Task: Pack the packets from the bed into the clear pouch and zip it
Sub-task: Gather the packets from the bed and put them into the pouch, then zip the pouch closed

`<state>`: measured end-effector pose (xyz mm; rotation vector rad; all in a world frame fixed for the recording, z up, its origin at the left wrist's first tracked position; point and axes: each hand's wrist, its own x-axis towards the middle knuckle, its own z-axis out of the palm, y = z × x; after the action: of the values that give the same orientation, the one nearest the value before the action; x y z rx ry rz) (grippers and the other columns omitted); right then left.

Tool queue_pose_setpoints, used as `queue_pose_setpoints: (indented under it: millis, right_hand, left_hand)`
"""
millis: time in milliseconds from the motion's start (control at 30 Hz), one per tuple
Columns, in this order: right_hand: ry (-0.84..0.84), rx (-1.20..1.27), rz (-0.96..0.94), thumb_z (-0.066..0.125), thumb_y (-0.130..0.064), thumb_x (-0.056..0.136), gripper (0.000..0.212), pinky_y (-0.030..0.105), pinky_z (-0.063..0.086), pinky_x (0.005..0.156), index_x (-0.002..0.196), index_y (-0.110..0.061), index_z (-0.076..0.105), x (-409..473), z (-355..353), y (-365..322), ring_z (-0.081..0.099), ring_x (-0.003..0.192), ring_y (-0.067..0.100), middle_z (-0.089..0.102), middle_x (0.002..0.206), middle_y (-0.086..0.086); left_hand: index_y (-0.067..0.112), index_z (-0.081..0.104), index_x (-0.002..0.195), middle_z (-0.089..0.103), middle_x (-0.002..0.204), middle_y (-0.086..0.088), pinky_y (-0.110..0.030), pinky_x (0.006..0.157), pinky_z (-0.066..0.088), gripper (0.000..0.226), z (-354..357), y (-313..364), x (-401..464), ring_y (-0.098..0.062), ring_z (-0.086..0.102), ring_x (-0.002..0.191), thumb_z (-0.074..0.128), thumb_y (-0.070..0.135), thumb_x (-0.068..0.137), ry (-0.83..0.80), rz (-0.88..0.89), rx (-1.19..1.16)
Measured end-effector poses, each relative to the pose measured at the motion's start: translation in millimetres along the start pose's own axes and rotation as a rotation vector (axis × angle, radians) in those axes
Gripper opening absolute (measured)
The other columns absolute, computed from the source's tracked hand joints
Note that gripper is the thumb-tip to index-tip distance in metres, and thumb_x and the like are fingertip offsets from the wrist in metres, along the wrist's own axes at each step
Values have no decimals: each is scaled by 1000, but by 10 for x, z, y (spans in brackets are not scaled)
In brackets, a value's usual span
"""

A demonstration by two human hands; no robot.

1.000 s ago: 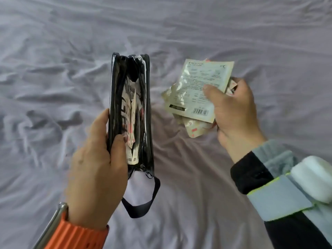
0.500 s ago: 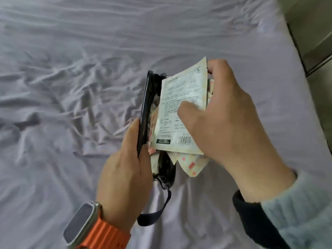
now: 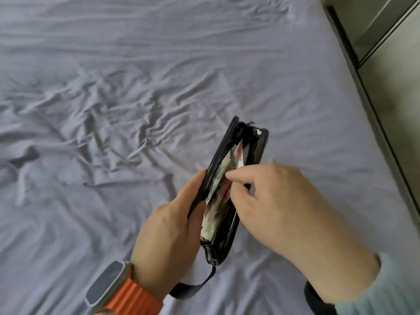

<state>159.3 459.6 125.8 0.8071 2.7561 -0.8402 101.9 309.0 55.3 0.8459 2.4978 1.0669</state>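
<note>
Since the earlier frame the packets (image 3: 218, 189) have gone from above the mouth down into the clear pouch (image 3: 252, 155). The left hand (image 3: 168, 228) grips its left wall; the right hand (image 3: 279, 201) pushes the packets with fingertips, grasping nothing. Best press them fully below the zipper first. The pouch is held above the bed (image 3: 113, 110), mouth up, long axis near-left to far-right.

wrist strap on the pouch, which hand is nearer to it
Left. The left hand grips the pouch side just above the strap; the right hand is higher, its fingers in the open top among the packets.
</note>
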Motion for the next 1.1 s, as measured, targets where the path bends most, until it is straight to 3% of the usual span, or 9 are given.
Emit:
queue_pose_setpoints:
  millis: [100,167,267,400,600,733,833,967,1100]
  right_hand:
    - [-26,2,11,50,-39,93,30,37,58,68,113,-25,66,-152,-7,47,65,69,11,72,78,-4]
    - [-10,18,27,53,-43,92,26,34,58,69,111,-32,66,-208,-3,88,66,70,8,75,87,-9]
    - [-30,-1,63,56,-48,88,20,32,57,70,104,-42,67,-249,66,170,67,74,5,74,80,-16]
    - [-78,-35,94,57,-48,86,17,29,55,63,96,-43,71,-290,235,278,64,69,4,70,68,-14]
    - [-95,80,4,62,-41,84,18,31,54,73,99,-38,72,-317,522,247,62,76,6,65,72,-15]
    - [-70,133,-155,59,-36,89,21,26,46,86,107,-31,69,-294,812,37,56,97,7,65,95,-13]
    - [-64,161,-201,57,-34,89,18,27,46,85,104,-27,66,-251,1030,-95,53,99,11,64,96,-11]
    - [-51,163,-190,60,-41,88,18,29,42,79,96,-25,57,-190,1193,-262,53,96,15,63,93,-9]
    - [-89,159,-108,64,-46,85,29,29,40,69,90,-25,44,-133,1257,-365,55,87,16,59,85,-9]
  left_hand:
    - [58,38,134,65,78,36,-24,61,51,53,-71,-37,-10,6,62,66,50,30,90,-118,81,2]
    - [54,50,127,71,91,32,-21,69,53,47,-111,-99,44,8,66,78,54,23,92,-165,104,-44]
    - [47,61,116,73,97,26,-22,76,52,41,-118,-174,142,5,67,84,58,17,89,-237,108,-91]
    - [39,73,103,73,85,12,-30,77,51,30,26,-347,186,-5,65,82,66,17,85,-332,67,-28]
    - [33,71,109,67,103,20,-9,85,41,28,46,-589,89,2,61,97,71,28,82,-126,-57,-63]
    - [25,66,114,71,113,4,-20,89,48,26,-2,-653,-20,-3,66,106,48,16,99,-15,-323,-586]
    - [19,65,114,71,114,-5,-29,95,50,34,-48,-753,-109,-7,65,110,37,4,101,111,-477,-769]
    - [21,64,113,70,115,-3,-22,94,52,43,-51,-910,-227,-9,65,111,40,-10,96,116,-507,-716]
    - [33,63,101,69,111,8,-19,92,48,46,-4,-1012,-338,-2,65,106,50,-10,90,107,-491,-489]
